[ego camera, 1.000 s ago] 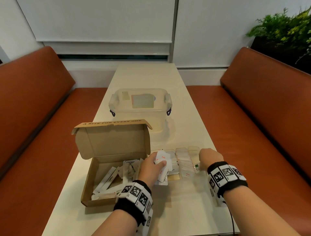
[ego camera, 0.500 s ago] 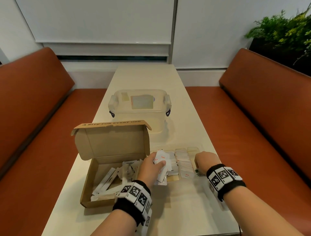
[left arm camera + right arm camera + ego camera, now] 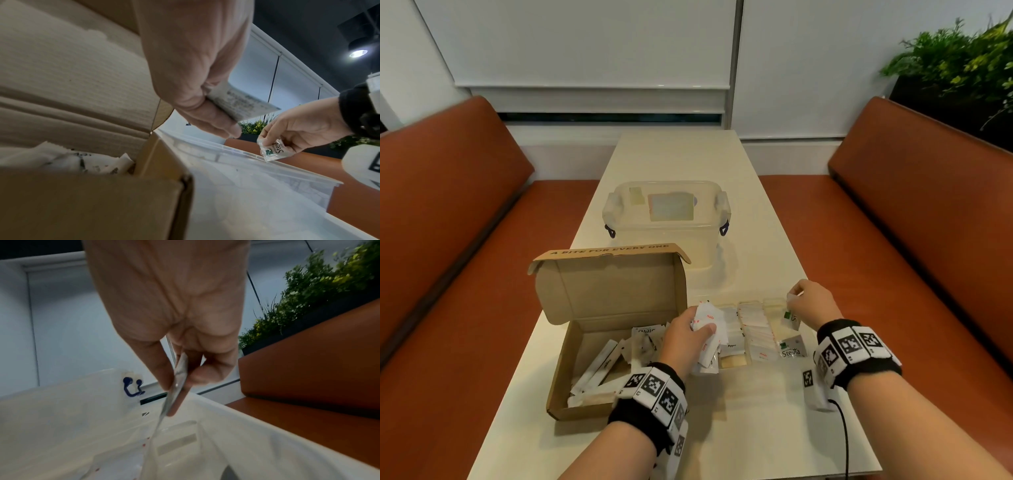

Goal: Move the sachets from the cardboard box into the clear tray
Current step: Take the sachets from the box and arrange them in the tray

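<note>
The open cardboard box (image 3: 599, 342) lies at the left with several white sachets (image 3: 606, 363) inside. Right beside it stands the clear tray (image 3: 774, 300), its compartments holding rows of sachets (image 3: 753, 325). My left hand (image 3: 700, 327) hovers over the tray's left end and grips a bundle of white sachets (image 3: 709, 320), seen from below in the left wrist view (image 3: 242, 105). My right hand (image 3: 792, 301) is over the tray's right end, pinching a Stevia sachet (image 3: 791, 317) between thumb and fingers (image 3: 164, 378). That sachet (image 3: 273, 151) hangs just above the tray rim (image 3: 267, 164).
A lidded clear plastic container (image 3: 667, 219) stands behind the box's raised lid (image 3: 606, 284). Another Stevia sachet (image 3: 792, 347) lies in the tray's near right corner. Orange benches (image 3: 893, 240) flank the narrow table (image 3: 756, 428), and a plant (image 3: 955, 58) sits at the back right.
My right hand has risen and moved toward the tray's far right corner, now with a Stevia sachet pinched in it. The left hand has stayed put with its bundle.
</note>
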Demonstrator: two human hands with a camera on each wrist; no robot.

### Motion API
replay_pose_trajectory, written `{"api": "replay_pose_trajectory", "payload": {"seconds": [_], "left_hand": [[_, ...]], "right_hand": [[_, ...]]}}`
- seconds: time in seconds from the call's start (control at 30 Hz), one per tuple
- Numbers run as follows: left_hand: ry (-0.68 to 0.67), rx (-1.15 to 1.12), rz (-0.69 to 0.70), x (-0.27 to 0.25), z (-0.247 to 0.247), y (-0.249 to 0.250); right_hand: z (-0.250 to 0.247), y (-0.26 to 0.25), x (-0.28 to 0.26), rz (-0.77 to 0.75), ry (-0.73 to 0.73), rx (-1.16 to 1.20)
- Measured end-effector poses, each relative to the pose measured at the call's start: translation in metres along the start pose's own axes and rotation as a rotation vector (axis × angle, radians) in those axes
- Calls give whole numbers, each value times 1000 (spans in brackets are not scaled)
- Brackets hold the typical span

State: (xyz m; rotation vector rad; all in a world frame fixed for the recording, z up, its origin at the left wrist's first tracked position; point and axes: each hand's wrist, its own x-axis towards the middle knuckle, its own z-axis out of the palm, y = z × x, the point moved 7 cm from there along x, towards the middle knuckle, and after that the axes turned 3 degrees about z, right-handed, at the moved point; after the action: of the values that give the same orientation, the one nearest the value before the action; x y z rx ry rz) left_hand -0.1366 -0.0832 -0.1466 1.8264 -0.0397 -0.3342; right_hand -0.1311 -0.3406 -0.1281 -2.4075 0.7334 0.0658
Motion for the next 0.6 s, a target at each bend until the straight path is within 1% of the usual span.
{"api": "replay_pose_trajectory", "payload": {"seconds": [0.1, 0.17, 0.23, 0.43, 0.53, 0.6], "left_hand": [[-2, -12, -9, 1, -1, -2], [-3, -10, -10, 2, -1, -2], [-4, -12, -13, 2, 0, -2], [0, 1, 2, 2, 1, -4], [2, 2, 5, 2, 0, -6], [3, 3, 6, 2, 1, -7]], "right_hand": [[-2, 4, 1, 6, -22, 69], [-1, 7, 1, 18, -34, 64], [1, 7, 1, 10, -38, -3], [10, 0, -7, -81, -26, -227], [5, 1, -8, -69, 11, -297], [6, 1, -9, -67, 0, -346]]}}
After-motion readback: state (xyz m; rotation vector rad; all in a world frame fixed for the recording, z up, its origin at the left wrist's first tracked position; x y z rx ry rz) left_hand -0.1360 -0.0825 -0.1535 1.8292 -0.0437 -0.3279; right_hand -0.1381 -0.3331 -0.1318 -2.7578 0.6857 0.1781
